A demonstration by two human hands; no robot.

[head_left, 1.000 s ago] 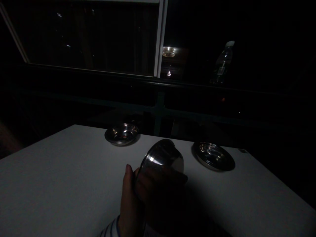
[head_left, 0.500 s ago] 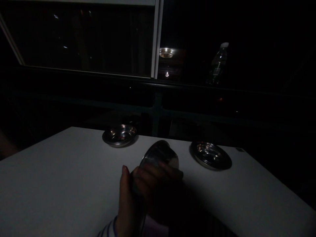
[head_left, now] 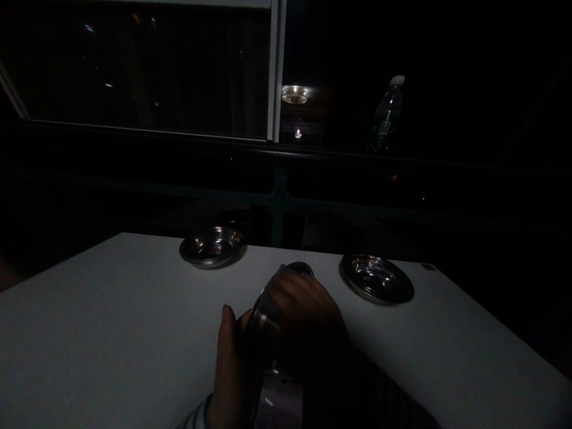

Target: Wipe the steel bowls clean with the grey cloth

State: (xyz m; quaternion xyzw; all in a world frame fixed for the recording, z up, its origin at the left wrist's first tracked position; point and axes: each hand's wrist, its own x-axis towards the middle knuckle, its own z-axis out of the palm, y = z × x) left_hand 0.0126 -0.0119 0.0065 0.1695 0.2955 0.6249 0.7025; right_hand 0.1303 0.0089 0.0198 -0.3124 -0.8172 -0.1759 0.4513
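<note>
In very dim light, a shiny steel bowl [head_left: 268, 313] is held tilted on its side above the white table [head_left: 111, 333], its base pointing away from me. My left hand [head_left: 227, 369] grips its rim from the left, thumb up. My right hand [head_left: 308, 310] lies over the top of the bowl, fingers curled around its outside. A striped sleeve shows at my left wrist.
Two shallow steel dishes rest at the table's far edge: one dish [head_left: 211, 246] at the left and another dish [head_left: 376, 277] at the right. Behind are a dark window frame [head_left: 272, 71], a plastic bottle [head_left: 385, 116] on the sill and a reflected lamp [head_left: 294, 94].
My right hand has slid up from the bowl's lower side to cover its top and base. The bowl has dropped slightly toward me. The view has shifted a little rightward.
</note>
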